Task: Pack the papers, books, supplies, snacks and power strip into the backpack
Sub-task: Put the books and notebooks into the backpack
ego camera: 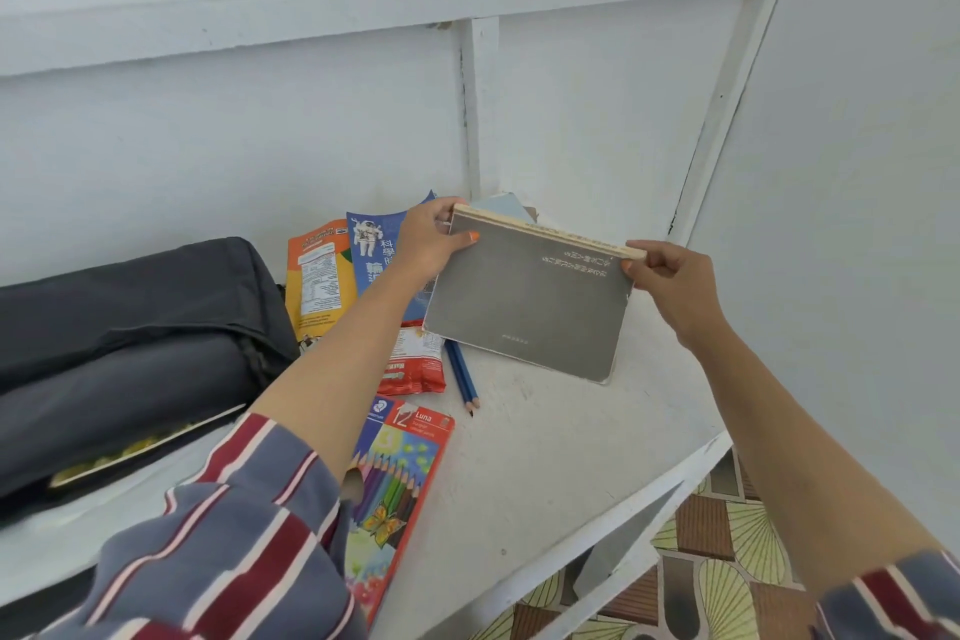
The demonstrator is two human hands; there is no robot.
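On the white table (pixel 545 457), at the left, the dark backpack (pixel 130 327) lies on its side, its mouth gaping toward the person, with a flat yellowish item already showing inside. To its right, the grey book (pixel 530 307) is held tilted above the clutter by both hands. The left hand (pixel 426 244) pinches the top left corner, thumb on the cover and fingers behind. The right hand (pixel 670 281) pinches the top right corner the same way. Whether the book's lower edge touches the table cannot be told.

Below lies the coloured-pencil box (pixel 400 483), partly under the left sleeve. A blue booklet (pixel 371 250) and an orange snack bag (pixel 317 276) lean by the wall, a red snack packet (pixel 415 364) lies near them, and two blue pencils (pixel 462 374) beside it.

This looks like the book-packing step, with most items left out. Next, the book probably needs carrying left and turning flat, so it slides edge-first into the mouth.
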